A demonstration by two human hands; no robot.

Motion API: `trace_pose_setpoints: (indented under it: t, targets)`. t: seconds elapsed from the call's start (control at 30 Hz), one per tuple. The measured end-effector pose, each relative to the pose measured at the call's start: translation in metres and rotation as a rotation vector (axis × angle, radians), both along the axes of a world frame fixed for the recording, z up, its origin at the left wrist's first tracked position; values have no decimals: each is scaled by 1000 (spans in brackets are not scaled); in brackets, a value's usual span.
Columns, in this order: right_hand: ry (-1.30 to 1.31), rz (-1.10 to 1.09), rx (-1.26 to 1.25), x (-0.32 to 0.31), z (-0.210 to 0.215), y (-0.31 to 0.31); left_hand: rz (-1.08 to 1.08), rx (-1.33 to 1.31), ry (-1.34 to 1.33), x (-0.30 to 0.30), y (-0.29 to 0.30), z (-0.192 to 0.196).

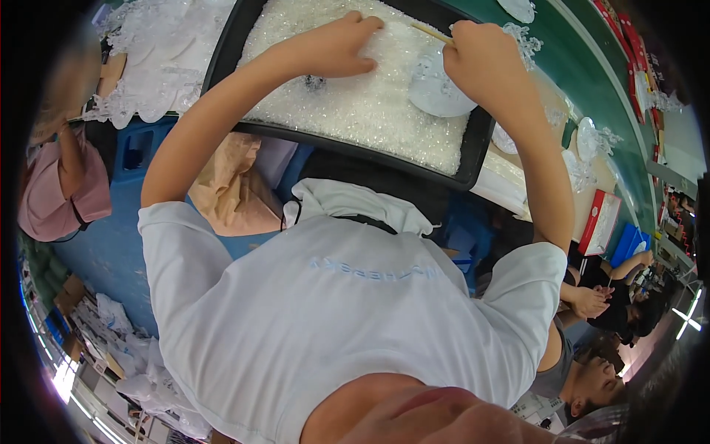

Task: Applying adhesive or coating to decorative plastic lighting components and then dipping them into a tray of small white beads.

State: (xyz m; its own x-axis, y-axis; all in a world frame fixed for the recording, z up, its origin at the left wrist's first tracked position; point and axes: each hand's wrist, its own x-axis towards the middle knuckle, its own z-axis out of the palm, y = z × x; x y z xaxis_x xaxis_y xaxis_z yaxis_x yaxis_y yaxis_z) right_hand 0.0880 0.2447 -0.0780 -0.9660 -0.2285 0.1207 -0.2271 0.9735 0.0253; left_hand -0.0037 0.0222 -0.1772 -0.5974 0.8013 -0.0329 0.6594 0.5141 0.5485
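A black tray (362, 152) filled with white, glittering granules (296, 111) lies in front of me. My left hand (336, 48) is over the granules, thumb and fingers apart, with nothing visible between them. Below its wrist a small dark, shiny piece (314, 83) shows among the granules. Closed in a grip, my right hand (484, 63) holds a thin, pale yellow stick (431, 32) that points left over the tray. Beside and partly under that hand lies a clear round disc (436, 89) with small raised bits on it; its right part is hidden.
Many clear plastic pieces (159, 66) cover the table at left. More clear discs (588, 140) lie at right, near a red-and-white box (599, 222). A brown paper bag (229, 189) sits below the tray. Other people (63, 185) are at both sides.
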Motion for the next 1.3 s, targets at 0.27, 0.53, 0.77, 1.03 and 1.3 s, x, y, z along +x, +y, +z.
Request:
trace_pose_setpoints:
  t: [0.27, 0.53, 0.77, 1.03, 1.3]
  targets:
    - [-106, -126, -294, 32, -9, 17, -257, 237, 205, 8, -8, 52]
    - [-299, 449, 85, 6, 1, 36, 13, -75, -73, 31, -9, 11]
    - [-141, 156, -243, 32, 0, 11, 127, 52, -3, 37, -12, 33]
    - [-70, 103, -549, 22, -19, 3, 6, 91, -249, 41, -12, 50]
    - [-265, -466, -1567, 70, -18, 11, 175, 275, -341, 31, -44, 110]
